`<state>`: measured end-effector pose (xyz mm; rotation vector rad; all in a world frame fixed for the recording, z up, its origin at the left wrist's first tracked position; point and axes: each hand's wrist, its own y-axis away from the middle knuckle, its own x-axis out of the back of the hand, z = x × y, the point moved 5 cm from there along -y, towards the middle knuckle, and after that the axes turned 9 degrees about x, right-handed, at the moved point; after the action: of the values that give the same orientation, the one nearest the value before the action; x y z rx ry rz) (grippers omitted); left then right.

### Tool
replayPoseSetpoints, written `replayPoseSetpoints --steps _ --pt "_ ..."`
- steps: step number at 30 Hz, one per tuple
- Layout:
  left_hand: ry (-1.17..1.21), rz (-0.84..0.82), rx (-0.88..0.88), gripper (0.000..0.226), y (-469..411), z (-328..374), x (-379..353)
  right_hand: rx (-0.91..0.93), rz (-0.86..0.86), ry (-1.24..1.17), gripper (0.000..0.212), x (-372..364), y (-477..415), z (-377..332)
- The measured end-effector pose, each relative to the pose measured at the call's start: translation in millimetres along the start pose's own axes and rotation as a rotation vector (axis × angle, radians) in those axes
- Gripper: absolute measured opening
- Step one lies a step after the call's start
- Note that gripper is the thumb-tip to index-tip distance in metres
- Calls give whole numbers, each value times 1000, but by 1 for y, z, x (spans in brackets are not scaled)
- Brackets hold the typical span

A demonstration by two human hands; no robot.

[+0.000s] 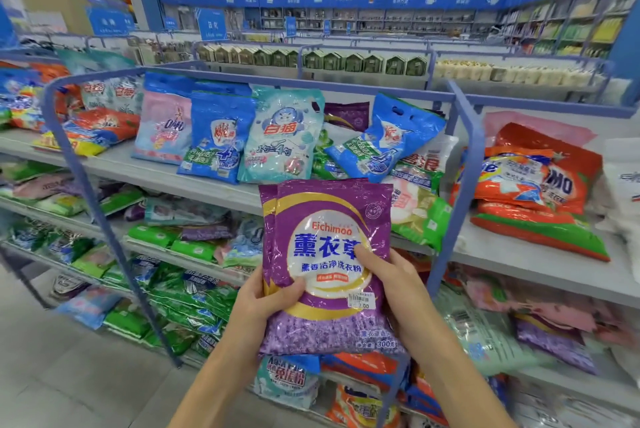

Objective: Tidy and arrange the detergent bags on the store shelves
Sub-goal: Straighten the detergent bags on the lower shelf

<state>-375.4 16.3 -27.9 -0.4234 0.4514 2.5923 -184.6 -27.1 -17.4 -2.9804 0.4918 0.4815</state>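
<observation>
Two purple lavender detergent bags (329,220), one stacked behind the other, stand upright in front of the shelves. My left hand (266,299) grips their left edge with the thumb on the front. My right hand (391,275) holds the right edge, thumb pressed on the label. On the top shelf (194,178) behind them lean a pink bag (162,126), a blue bag (214,140), a teal bag (280,137) and a tilted blue bag (384,140). Another purple bag (346,116) lies at the back.
Blue metal dividers (464,164) split the shelf into bays. Orange and red bags (533,182) pile up in the right bay, mixed bags (86,126) in the left one. Lower shelves hold several green, purple and blue bags (187,292). Grey floor (69,386) lies at lower left.
</observation>
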Motion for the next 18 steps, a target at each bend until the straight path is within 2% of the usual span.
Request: replayPoseSetpoints --steps 6,10,14,18 --pt "-21 86 5 66 -43 26 29 91 55 56 25 -22 -54 5" --pt "-29 125 -10 53 -84 46 46 124 45 59 22 -37 -99 11" --pt "-117 149 -55 74 -119 72 60 160 36 82 21 -48 -139 9" --pt "-183 118 -73 72 -151 94 64 202 76 91 25 -53 -169 6"
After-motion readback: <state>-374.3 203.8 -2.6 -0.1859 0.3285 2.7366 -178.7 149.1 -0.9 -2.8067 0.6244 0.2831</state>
